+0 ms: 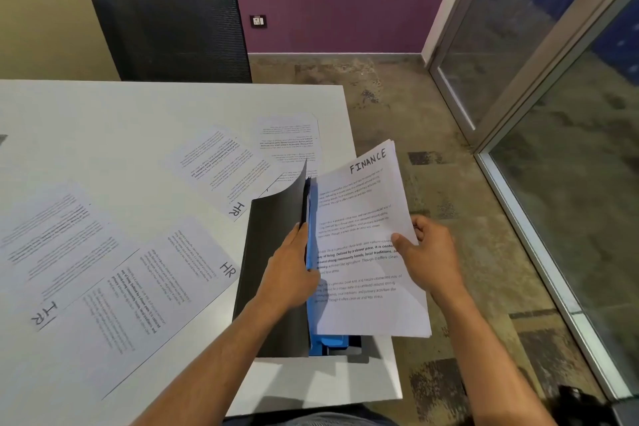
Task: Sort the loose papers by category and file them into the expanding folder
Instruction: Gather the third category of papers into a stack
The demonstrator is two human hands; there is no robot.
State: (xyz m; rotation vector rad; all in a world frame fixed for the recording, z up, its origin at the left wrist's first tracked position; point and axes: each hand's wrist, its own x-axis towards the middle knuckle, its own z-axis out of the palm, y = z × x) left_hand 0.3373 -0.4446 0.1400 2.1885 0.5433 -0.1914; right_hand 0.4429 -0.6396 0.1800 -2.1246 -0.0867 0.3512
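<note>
My left hand [288,273], fingers straight, should hold the expanding folder [276,273] wide while my right hand [427,256], pinching the FINANCE papers [366,239], slides them in squarely.

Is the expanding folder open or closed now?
Open. The left hand holds the black flap of the expanding folder back, blue dividers show, and the right hand slides the FINANCE papers in.

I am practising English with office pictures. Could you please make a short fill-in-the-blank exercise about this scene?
1. The stack of papers in the right hand is marked ____.
2. The left hand holds open the black cover of the expanding ____.
3. The sheet lying nearest the folder's left side is marked ____.
4. Behind the table stands a black ____.

Missing words: FINANCE; folder; HR; chair
</note>
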